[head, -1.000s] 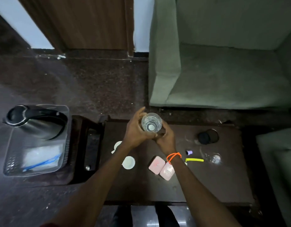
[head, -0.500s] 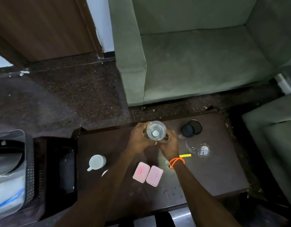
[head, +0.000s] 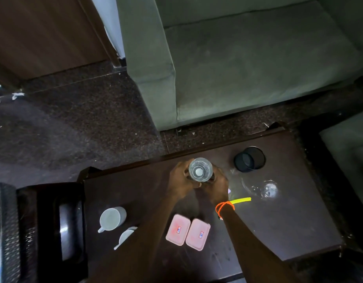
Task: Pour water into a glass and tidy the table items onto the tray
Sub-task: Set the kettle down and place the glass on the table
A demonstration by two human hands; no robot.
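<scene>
A clear glass [head: 200,169] stands near the far edge of the dark wooden table [head: 278,231], seen from above. My left hand [head: 179,178] and my right hand [head: 216,185] are both wrapped around it from either side. An orange band circles the right wrist. Two white cups [head: 112,218] lie on their sides at the table's left. Two pink packets [head: 187,231] sit side by side at the front middle. A yellow strip [head: 241,200] lies right of my right wrist. A second clear glass [head: 266,189] lies on its side. A black round holder [head: 249,159] stands at the back right.
A dark tray [head: 50,231] adjoins the table's left end, with a mesh basket [head: 7,231] at the frame's left edge. A green sofa [head: 248,58] stands beyond the table, another green seat [head: 348,152] to the right. Dark floor lies between.
The view swung right and tilted, so the kettle and basket slid out at the left. Both hands stayed closed around the glass in the same spot on the table.
</scene>
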